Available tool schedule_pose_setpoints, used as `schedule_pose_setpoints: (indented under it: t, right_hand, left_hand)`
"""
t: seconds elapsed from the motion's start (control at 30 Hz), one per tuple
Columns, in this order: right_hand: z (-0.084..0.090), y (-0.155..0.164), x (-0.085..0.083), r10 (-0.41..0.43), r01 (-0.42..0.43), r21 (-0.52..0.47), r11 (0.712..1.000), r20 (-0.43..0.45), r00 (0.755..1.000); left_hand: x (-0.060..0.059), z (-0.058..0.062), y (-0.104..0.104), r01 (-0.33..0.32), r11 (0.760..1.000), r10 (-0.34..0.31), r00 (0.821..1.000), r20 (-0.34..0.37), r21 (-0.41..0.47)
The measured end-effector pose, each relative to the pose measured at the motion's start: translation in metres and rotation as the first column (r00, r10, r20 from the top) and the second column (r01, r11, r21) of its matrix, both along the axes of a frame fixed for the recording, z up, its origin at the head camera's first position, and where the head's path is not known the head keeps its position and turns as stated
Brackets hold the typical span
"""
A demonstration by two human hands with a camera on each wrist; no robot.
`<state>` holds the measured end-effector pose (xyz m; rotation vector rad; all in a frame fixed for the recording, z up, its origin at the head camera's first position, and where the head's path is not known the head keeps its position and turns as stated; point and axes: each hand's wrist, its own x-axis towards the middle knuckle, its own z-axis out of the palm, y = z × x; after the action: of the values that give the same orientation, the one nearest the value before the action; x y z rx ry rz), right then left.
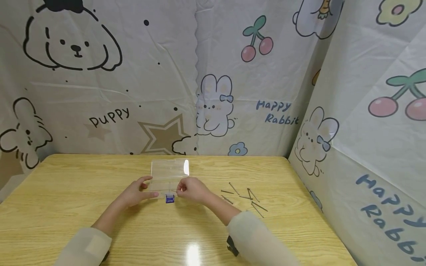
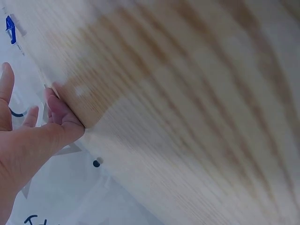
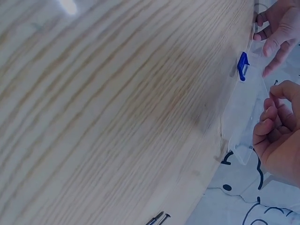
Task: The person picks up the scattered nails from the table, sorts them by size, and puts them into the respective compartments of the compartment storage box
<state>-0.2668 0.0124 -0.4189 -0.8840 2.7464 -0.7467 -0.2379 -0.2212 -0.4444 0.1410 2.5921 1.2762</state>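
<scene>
A clear plastic box [image 1: 159,184] with a blue latch [image 1: 170,198] at its front stands on the table, its clear lid [image 1: 166,168] raised at the back. My left hand [image 1: 134,192] holds the box at its left end, the thumb along the front edge and the other fingers at the side. Over the right part of the box, my right hand [image 1: 191,189] pinches a thin nail [image 3: 275,83] between thumb and forefinger. Only the small dark end of this nail shows; the fingers hide the rest.
Several loose nails [image 1: 251,197] lie scattered on the wooden table [image 1: 133,236], right of the box and beyond the right forearm. A printed curtain [image 1: 159,92] hangs behind the table, and another stretch of it runs along the right side.
</scene>
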Motion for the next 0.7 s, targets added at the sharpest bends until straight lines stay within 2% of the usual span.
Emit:
schedule_pose_setpoints:
  t: [0.43,0.7]
  right_hand:
    - [-0.005,-0.017,-0.005,-0.032,0.032,0.023,0.999,-0.002,0.999]
    - [-0.006,-0.026,-0.007,-0.034,0.034,0.022,0.999,0.008,0.999]
  left_hand:
    - [-0.001,-0.003,-0.001,-0.005,1.0,0.005,1.0,0.007,0.016]
    - [0.0,-0.001,0.0,-0.005,1.0,0.005,1.0,0.012,0.014]
